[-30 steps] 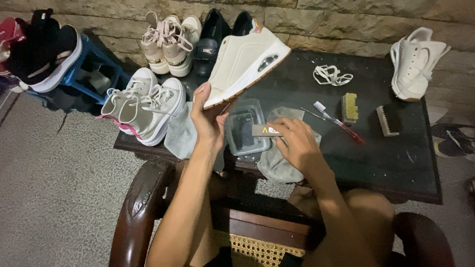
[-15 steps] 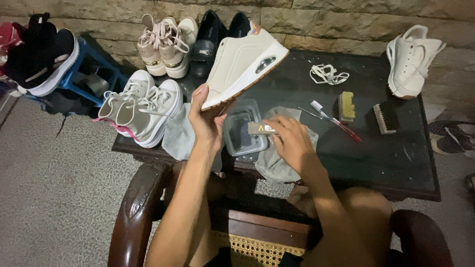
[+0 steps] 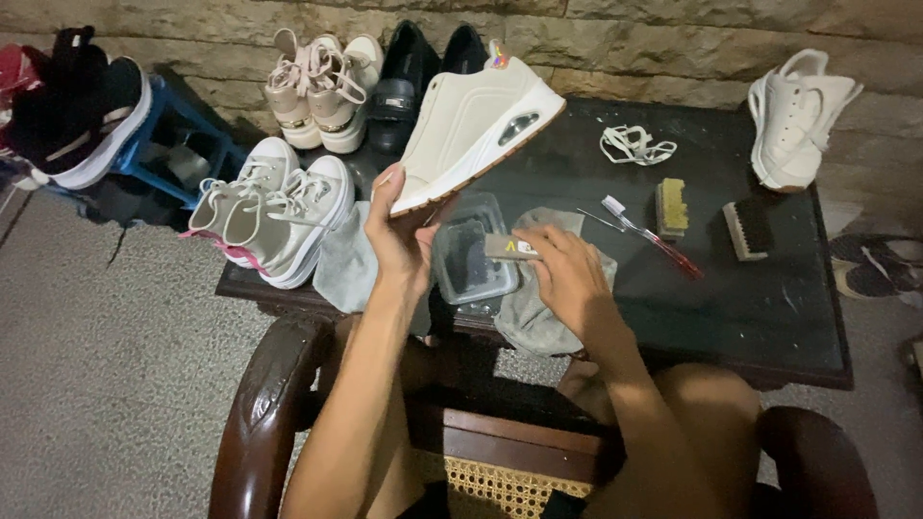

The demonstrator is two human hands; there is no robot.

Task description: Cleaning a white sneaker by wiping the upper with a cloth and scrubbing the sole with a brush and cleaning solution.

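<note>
1. Barely shifted since a second ago: cream sneaker (image 3: 478, 120) held up as before, small brush block (image 3: 511, 248) edged slightly left over the clear plastic tub (image 3: 468, 259).
2. Left hand (image 3: 402, 235) grip clamped on the sneaker's toe, above the worktop (image 3: 760, 308).
3. Right hand (image 3: 569, 279) grip pinched on the brush block, above a grey cloth (image 3: 538, 322).
4. Further right: toothbrush (image 3: 646, 234), two scrub brushes.
</note>
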